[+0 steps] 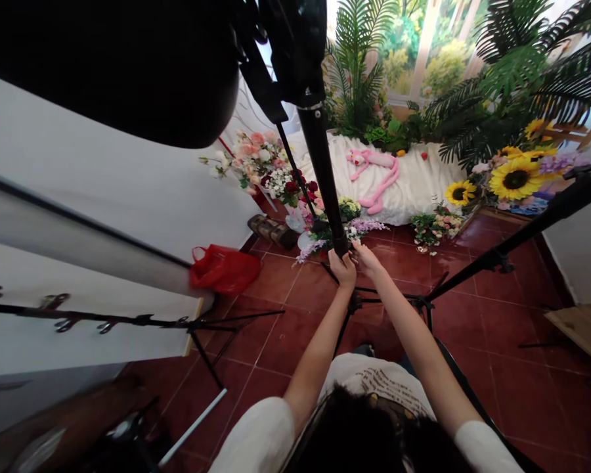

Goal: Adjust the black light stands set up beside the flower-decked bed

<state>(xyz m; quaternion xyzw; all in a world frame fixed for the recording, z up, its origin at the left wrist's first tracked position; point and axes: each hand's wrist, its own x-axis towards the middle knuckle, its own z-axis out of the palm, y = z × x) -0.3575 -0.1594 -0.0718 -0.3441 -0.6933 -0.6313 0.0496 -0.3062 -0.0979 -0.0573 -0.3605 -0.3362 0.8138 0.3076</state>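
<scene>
A black light stand [321, 164] rises in front of me, its pole leaning toward the upper left. My left hand [343, 268] is wrapped round the pole just below a dark collar [341, 244]. Close beside it on the right, my right hand [367, 258] has its fingers bent in against the same collar; a small part they may grip is mostly hidden. Overhead at the upper left looms a large dark lamp head [177, 72]. The stand's legs [343, 325] spread on the floor below my hands.
A second black stand [512, 243] crosses at right; another with clips [128, 320] slants at left. A red plastic bag [226, 268] lies by the wall. Flowers [261, 154], sunflowers [516, 179] and a pink plush toy [374, 161] on white cloth [418, 190] fill the back.
</scene>
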